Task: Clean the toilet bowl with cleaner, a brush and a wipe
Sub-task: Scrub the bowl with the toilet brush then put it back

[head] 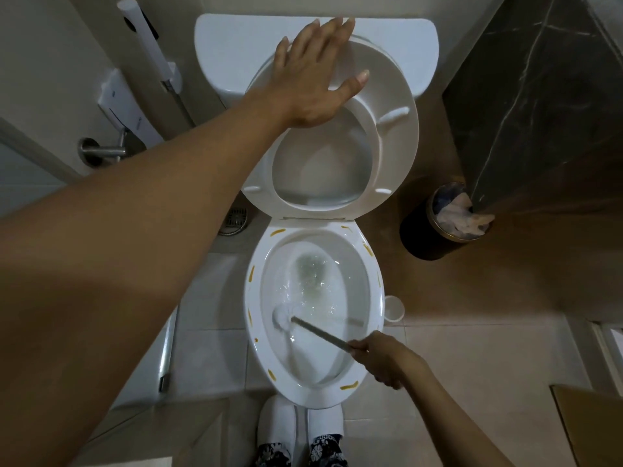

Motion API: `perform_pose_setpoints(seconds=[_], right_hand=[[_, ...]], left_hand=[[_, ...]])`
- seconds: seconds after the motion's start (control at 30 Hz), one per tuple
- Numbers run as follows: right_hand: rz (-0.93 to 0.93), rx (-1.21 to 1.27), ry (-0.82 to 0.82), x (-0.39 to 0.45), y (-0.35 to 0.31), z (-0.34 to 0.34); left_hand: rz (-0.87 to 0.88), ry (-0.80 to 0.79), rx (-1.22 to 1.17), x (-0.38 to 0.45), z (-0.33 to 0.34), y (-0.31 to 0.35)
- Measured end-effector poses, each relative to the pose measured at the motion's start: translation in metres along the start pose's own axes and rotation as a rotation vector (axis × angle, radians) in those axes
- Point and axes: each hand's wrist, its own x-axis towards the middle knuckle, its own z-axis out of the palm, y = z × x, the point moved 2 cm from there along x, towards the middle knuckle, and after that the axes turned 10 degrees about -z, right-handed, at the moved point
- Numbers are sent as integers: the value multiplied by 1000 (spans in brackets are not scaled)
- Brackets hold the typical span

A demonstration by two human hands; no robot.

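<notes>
The white toilet bowl (372, 299) stands open below me, with water swirling inside and yellow-brown streaks around its rim. My right hand (382, 360) grips the grey handle of the toilet brush (283, 316), whose white head rests against the bowl's inner left wall. My left hand (315, 70) lies flat, fingers spread, on the raised seat and lid (396, 106) that lean against the cistern (232, 52). No cleaner bottle or wipe is visible.
A dark round bin (428, 230) with crumpled paper stands right of the toilet. A small white holder cup (394, 308) sits on the floor by the bowl. A bidet sprayer (148, 45) hangs on the left wall. My white slippers (300, 423) touch the bowl's front.
</notes>
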Motion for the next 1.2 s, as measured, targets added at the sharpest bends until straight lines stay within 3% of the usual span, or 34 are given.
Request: perform_pose_setpoints(seconds=[0.13, 0.3, 0.37, 0.63, 0.77, 0.87, 0.97, 1.13, 1.2], right_hand=[[-44, -172, -26, -4, -12, -4], [-25, 165, 32, 33, -20, -11], [-38, 189, 19, 37, -19, -13], [-5, -77, -190, 10, 0, -41], [-86, -119, -81, 24, -12, -47], [-118, 56, 30, 38, -16, -37], [-114, 129, 24, 40, -12, -26], [-66, -59, -127, 27, -8, -46], [-73, -132, -111, 29, -16, -53]], left_hand=[[4, 0, -4, 0, 0, 1], [-4, -10, -10, -1, -1, 1], [-3, -12, -15, -2, -1, 1], [-11, -8, 3, -2, -1, 1], [-9, -7, -3, -1, -1, 1], [-8, -9, 0, -2, -1, 1], [-11, -11, -5, -2, -2, 2], [-7, -8, -2, -2, -1, 2], [-8, -4, 7, -2, 0, 2]])
